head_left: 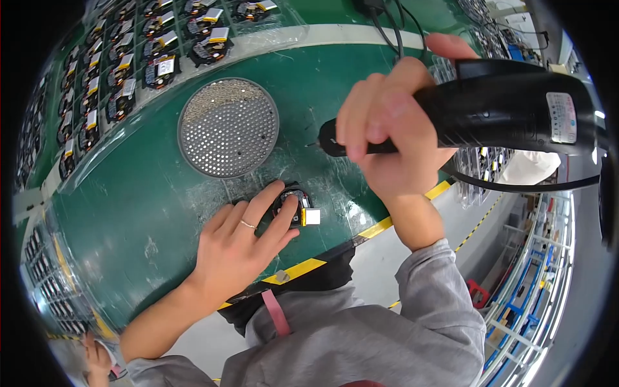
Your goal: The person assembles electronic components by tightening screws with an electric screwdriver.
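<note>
My left hand (233,245) rests on the green mat and holds a small round black electronic assembly (296,195) between its fingertips, partly covering it. A silver battery pouch (311,217) with a yellow edge sticks out at the assembly's right side. My right hand (398,132) is wrapped round a black electric screwdriver (500,106). Its bit points left, above and beyond the assembly, touching nothing. Left of the bit lies a round perforated screw plate (229,151), its far part covered with many tiny screws.
Clear plastic trays (145,48) with several similar assemblies fill the far left of the green table (148,213). More trays stand at the right. Black cables (393,29) hang at the back. Yellow-black tape (303,267) marks the near edge. Another person's hand (97,355) shows at lower left.
</note>
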